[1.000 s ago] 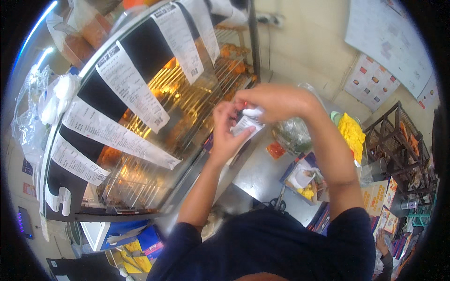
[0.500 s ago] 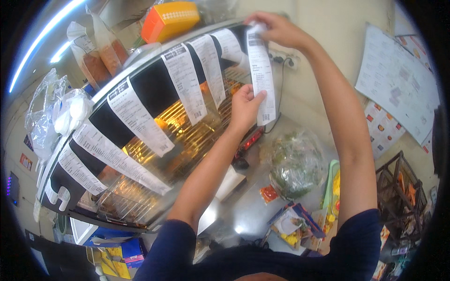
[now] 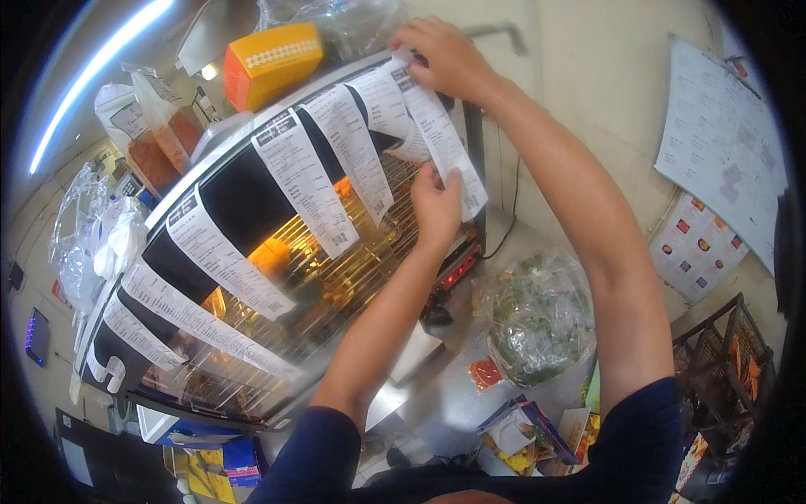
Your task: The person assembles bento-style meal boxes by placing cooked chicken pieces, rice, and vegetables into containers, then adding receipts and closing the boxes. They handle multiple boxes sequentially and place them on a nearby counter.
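Observation:
A long white printed receipt (image 3: 443, 139) slants across the upper right end of a glass-fronted food warmer (image 3: 231, 195). My right hand (image 3: 447, 60) pinches its top end at the warmer's upper edge. Lower down, my left hand (image 3: 437, 210) is closed on the strip's edge, thumb on the paper. Several more receipts hang down the warmer's front, among them a receipt (image 3: 306, 185) in the middle and a receipt (image 3: 225, 256) farther left. Just beside the held strip, another receipt (image 3: 348, 143) hangs, curling. Lit food on wire racks shows through the glass.
On top of the warmer stand an orange and yellow box (image 3: 277, 65) and pouches of reddish sauce (image 3: 159, 139). A clear bag of leafy greens (image 3: 537, 323) and a red packet (image 3: 484, 373) lie on the metal counter. At right are a dark rack (image 3: 726, 370) and a wall sheet (image 3: 722, 143).
Both hands have brought the receipt leftward, from beside the warmer's right end onto its front. The strip now tilts where it hung nearly straight. The view has shifted a little.

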Action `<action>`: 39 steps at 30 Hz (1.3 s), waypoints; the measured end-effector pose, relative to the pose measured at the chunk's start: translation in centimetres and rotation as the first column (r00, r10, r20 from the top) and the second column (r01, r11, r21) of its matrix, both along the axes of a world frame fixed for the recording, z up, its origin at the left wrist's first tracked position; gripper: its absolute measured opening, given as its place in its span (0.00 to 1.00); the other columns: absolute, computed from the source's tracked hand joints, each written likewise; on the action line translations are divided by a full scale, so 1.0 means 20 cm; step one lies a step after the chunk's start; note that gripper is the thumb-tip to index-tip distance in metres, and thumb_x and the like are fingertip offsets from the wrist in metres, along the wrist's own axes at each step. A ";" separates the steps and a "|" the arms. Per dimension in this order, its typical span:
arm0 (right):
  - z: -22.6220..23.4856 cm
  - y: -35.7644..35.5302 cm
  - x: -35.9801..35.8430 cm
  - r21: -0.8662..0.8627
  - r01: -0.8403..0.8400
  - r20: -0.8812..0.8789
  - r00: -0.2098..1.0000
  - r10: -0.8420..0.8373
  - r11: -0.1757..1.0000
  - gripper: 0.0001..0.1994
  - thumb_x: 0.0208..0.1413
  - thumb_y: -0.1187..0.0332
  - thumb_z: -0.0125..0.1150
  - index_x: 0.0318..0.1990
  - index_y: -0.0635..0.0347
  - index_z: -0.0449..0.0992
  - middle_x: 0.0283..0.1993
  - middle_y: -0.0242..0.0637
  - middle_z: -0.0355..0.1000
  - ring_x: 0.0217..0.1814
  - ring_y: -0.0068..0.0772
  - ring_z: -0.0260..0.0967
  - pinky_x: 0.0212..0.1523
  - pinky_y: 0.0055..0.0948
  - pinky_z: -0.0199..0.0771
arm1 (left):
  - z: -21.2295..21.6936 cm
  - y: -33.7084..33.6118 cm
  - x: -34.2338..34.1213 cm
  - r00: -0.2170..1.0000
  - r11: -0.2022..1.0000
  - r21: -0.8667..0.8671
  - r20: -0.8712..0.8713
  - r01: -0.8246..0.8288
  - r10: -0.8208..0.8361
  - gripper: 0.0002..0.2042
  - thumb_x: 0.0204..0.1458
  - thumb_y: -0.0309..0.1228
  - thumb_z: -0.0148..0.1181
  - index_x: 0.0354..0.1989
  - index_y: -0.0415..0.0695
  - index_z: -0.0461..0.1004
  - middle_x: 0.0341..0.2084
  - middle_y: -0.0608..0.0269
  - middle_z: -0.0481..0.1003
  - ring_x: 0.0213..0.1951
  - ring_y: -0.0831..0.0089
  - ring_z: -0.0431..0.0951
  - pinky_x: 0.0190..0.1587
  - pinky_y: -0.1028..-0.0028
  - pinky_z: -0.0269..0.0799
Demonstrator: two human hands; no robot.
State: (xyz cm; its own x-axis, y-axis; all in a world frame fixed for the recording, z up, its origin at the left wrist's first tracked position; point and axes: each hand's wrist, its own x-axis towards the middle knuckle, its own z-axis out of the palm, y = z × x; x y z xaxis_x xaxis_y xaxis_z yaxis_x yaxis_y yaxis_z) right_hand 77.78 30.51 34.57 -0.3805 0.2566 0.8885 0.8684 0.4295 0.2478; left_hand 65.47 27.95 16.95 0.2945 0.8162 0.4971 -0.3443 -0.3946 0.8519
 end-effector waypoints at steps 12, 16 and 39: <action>-0.05 -0.07 0.00 0.087 0.017 0.083 0.996 -0.025 0.996 0.13 0.38 0.70 0.56 0.36 0.59 0.73 0.38 0.44 0.67 0.43 0.47 0.63 0.46 0.43 0.63 | 0.00 -0.02 -0.07 0.989 0.992 0.087 -0.113 -0.089 0.098 0.11 0.52 0.24 0.56 0.43 0.32 0.69 0.37 0.56 0.76 0.38 0.73 0.76 0.42 0.74 0.70; -0.02 -0.12 0.00 0.107 0.124 0.114 0.984 -0.136 0.987 0.14 0.39 0.70 0.55 0.38 0.58 0.73 0.39 0.45 0.67 0.46 0.48 0.62 0.49 0.43 0.61 | -0.02 0.00 -0.08 0.975 0.989 0.084 -0.178 -0.120 0.133 0.09 0.50 0.24 0.56 0.39 0.34 0.71 0.32 0.56 0.76 0.33 0.73 0.75 0.38 0.73 0.70; -0.11 -0.05 0.06 0.035 0.291 -0.017 0.957 -0.291 0.956 0.19 0.45 0.68 0.56 0.49 0.51 0.74 0.49 0.33 0.68 0.57 0.35 0.58 0.58 0.40 0.55 | -0.66 -0.85 -0.97 0.799 0.944 -0.264 -0.515 0.197 -0.311 0.11 0.57 0.34 0.54 0.44 0.41 0.71 0.43 0.63 0.73 0.47 0.75 0.71 0.52 0.73 0.64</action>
State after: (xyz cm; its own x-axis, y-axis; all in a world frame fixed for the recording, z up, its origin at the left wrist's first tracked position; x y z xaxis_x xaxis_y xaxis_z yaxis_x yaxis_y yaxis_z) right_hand 78.92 29.48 32.27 -0.2834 0.3218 0.9034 0.9574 0.1486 0.2475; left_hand 46.05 11.00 3.74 0.6789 0.7333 0.0380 0.1317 -0.1725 0.9762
